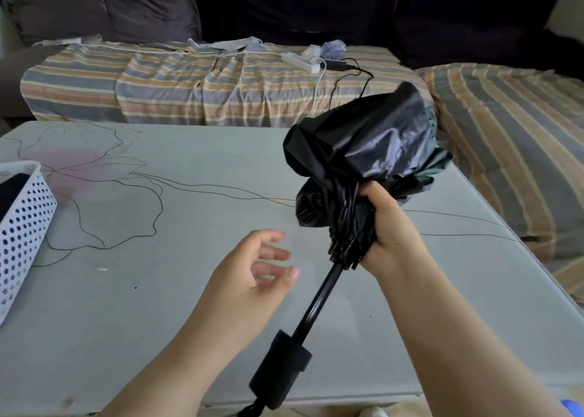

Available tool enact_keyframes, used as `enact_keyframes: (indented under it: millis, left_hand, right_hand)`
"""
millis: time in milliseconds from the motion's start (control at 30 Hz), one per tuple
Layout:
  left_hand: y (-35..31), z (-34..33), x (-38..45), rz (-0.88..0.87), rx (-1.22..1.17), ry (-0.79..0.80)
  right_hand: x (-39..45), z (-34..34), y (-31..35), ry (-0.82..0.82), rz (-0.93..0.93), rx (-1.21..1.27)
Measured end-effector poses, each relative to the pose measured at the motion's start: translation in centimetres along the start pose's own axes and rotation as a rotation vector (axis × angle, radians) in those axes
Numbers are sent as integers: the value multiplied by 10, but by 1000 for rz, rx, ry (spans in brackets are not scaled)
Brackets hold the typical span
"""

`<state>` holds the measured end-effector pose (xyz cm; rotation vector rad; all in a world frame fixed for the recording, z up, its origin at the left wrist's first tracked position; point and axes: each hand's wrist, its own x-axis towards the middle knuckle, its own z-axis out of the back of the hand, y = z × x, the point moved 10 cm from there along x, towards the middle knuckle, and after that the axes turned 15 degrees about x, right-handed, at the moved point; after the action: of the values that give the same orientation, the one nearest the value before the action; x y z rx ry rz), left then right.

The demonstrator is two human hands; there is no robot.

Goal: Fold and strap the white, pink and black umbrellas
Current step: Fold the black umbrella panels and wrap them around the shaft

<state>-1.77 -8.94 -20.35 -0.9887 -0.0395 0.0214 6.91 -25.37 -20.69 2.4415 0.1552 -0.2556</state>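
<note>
A black umbrella (360, 151) hangs in the air above the table, its loose canopy bunched and pointing up to the right. My right hand (387, 227) grips the gathered ribs and fabric near their lower ends. The shaft runs down-left to the black handle (281, 372) near the table's front edge. My left hand (256, 274) hovers to the left of the shaft with fingers relaxed and spread, holding nothing and slightly blurred. No white or pink umbrella is in sight.
A pale table (158, 290) with a drawn flower pattern lies below. A white perforated basket (22, 230) with something dark inside stands at its left edge. Behind is a striped sofa cover (189, 84) with a power strip (300, 60) and cables.
</note>
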Motion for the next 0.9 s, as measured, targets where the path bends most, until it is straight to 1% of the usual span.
enact_keyframes:
  millis: [67, 167, 333, 433, 500, 567, 667, 767, 833, 900]
  left_hand:
    - [5, -8, 1, 19, 57, 57]
    - [5, -16, 3, 23, 37, 84]
    - [-16, -24, 9, -80, -7, 24]
    - [-32, -34, 8, -185, 73, -4]
    - [-34, -36, 10, -196, 90, -27]
    - [-35, -30, 14, -202, 110, -86]
    - [-28, -11, 21, -127, 82, -209]
    - [-18, 5, 28, -22, -13, -277]
    - [-14, 11, 33, 4, -25, -284]
    - [-13, 11, 37, 2, -79, -230]
  right_hand:
    - [4, 12, 5, -47, -14, 13]
    - [6, 17, 2, -70, -22, -38]
    - [6, 9, -14, -9, -53, -26]
    - [3, 7, -23, -18, -72, -27]
    - [1, 6, -30, -32, -93, -32]
    - [-3, -2, -35, -14, -102, -19]
    - [-6, -10, -39, 40, -76, 12]
    - [-9, -12, -42, 92, -46, -62]
    - [-15, -18, -45, 139, -39, -96]
    - [-18, -23, -47, 166, -40, -122]
